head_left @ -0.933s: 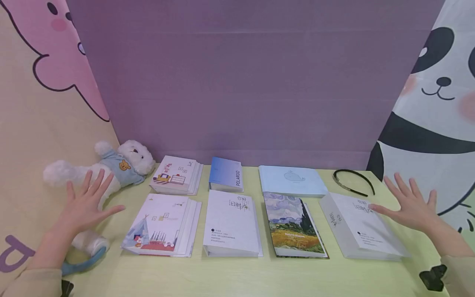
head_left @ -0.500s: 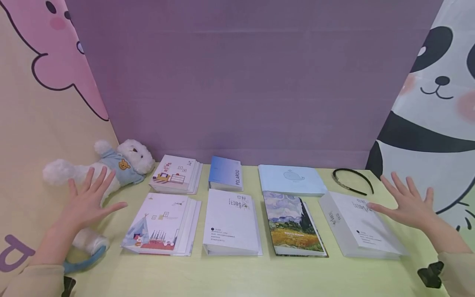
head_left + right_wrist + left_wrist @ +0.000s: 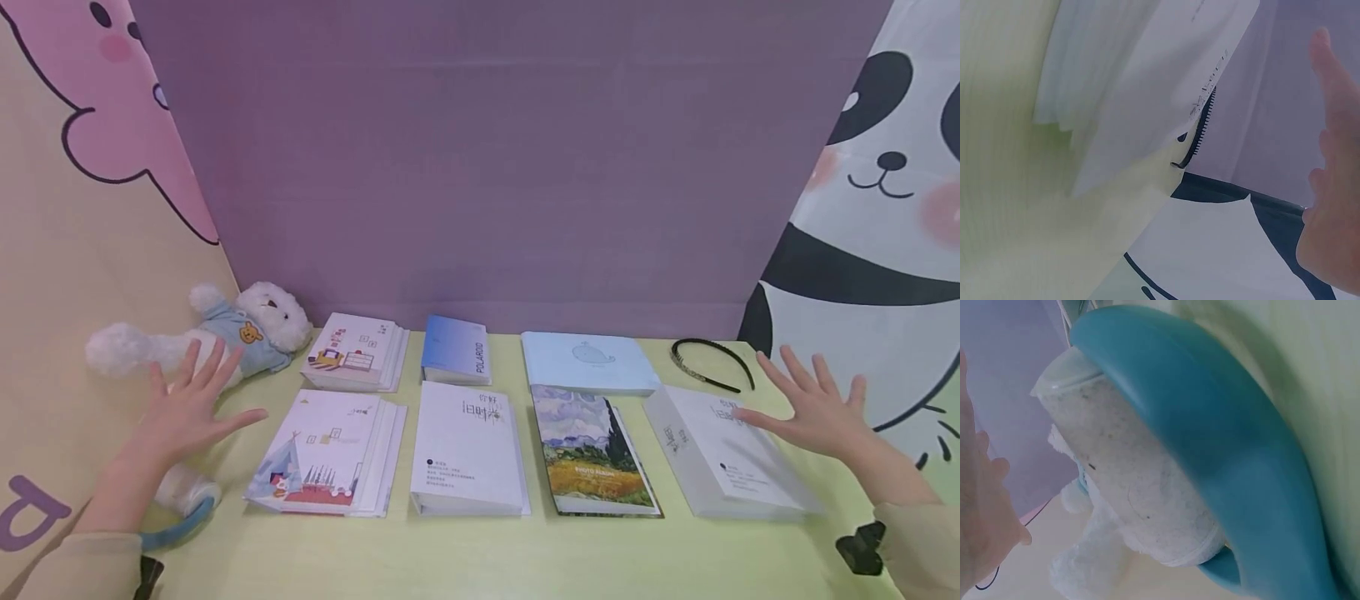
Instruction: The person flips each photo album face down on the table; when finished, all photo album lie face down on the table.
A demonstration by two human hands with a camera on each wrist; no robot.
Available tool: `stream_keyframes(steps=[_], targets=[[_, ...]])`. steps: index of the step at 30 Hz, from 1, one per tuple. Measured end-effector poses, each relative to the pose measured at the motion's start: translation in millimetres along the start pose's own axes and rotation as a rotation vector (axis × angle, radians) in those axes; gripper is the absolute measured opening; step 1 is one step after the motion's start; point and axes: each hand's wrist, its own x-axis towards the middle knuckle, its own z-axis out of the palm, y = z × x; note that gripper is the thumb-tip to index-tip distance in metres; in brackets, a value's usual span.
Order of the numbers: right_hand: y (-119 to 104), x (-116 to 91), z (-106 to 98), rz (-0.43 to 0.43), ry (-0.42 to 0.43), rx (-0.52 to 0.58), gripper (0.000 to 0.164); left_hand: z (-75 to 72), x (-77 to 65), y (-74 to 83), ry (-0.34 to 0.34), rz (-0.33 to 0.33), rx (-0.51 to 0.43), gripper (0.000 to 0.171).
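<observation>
My left hand (image 3: 193,410) is held with spread, straight fingers above the left side of the table, holding nothing. Beneath it lies a lint roller (image 3: 1116,456) with a teal handle and a speckled white sheet. Behind that hand, a white plush bear (image 3: 258,329) in a blue top lies on its side. On the opposite side, my right hand (image 3: 813,412) also has its fingers spread, with nothing in its grasp. Its thumb overlaps a thick white photo album (image 3: 757,467) in the head view; the right wrist view shows the hand apart from that album.
Two rows of albums cover the table's middle: a tent-picture one (image 3: 322,450), a white one (image 3: 468,450), a landscape-painting one (image 3: 592,458), a small blue one (image 3: 453,350), a pale-blue whale one (image 3: 592,362) and others. A black headband (image 3: 712,367) lies back right.
Both hands have drifted slightly inward, the left one to the right and the right one to the left. The things on the table have stayed in place.
</observation>
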Motion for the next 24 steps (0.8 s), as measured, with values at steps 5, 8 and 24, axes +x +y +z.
stream_keyframes(steps=[5, 8, 24], targets=[[-2.1, 2.1, 0.8, 0.004, -0.003, -0.004, 0.102, 2.6, 2.7, 1.4, -0.001, 0.008, -0.002, 0.098], [-2.6, 2.0, 2.2, 0.006, -0.008, -0.004, 0.102, 3.9, 3.0, 1.4, 0.002, 0.012, -0.007, 0.098], [-6.5, 2.7, 8.8, -0.023, -0.017, 0.013, 0.098, 8.1, 4.3, 6.9, 0.002, 0.043, -0.044, 0.096]])
